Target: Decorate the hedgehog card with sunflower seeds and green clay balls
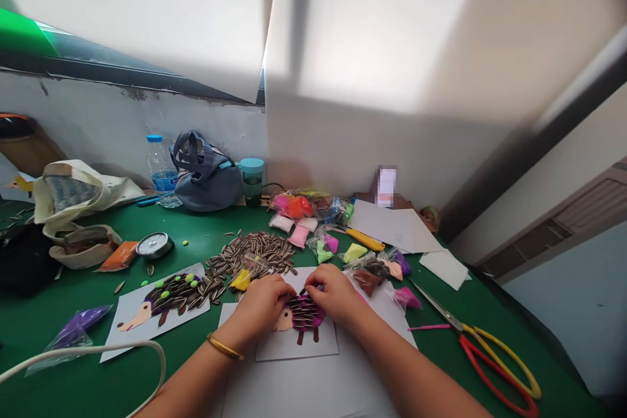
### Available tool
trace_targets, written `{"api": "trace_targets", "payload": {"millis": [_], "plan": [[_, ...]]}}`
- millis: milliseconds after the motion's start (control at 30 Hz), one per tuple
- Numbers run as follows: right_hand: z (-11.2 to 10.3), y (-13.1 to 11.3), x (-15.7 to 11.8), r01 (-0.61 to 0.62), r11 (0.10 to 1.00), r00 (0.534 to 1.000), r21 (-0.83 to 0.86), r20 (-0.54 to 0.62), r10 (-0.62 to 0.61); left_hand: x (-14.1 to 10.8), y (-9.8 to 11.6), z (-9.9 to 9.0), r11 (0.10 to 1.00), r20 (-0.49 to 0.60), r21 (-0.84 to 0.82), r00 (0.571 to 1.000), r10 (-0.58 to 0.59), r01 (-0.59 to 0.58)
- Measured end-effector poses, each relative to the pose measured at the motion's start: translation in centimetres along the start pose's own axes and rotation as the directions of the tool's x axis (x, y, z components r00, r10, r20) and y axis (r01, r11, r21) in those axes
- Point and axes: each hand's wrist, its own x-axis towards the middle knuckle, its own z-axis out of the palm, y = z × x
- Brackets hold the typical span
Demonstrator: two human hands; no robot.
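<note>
A hedgehog picture on a white card lies in front of me, its magenta clay back covered with striped sunflower seeds. My left hand rests over the card's upper left, fingers bent together by the hedgehog's head; what they hold, if anything, is hidden. At the top of the clay back, my right hand pinches what looks like a dark sunflower seed. Just beyond my hands spreads a heap of sunflower seeds. To the left lies a second hedgehog card, with seeds and light green clay dots.
Large scissors with red and yellow handles lie at right, beside a pink stick. Bagged clay and a yellow-handled cutter are behind. A white cable crosses the front left. A bottle and bag stand by the wall.
</note>
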Motion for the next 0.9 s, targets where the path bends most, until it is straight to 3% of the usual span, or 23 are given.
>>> {"api": "trace_targets", "payload": {"millis": [667,900], "plan": [[-0.3,-0.7,-0.3,0.008,1.000,0.999,0.005,0.052,-0.008,-0.2,0.3,-0.2,1.000,-0.002,0.004,1.000,0.019,-0.019],[-1.1,-1.1,-0.4,0.029,0.994,0.996,-0.101,0.081,-0.021,-0.3,0.4,-0.3,1.000,-0.005,-0.006,1.000,0.016,-0.016]]}}
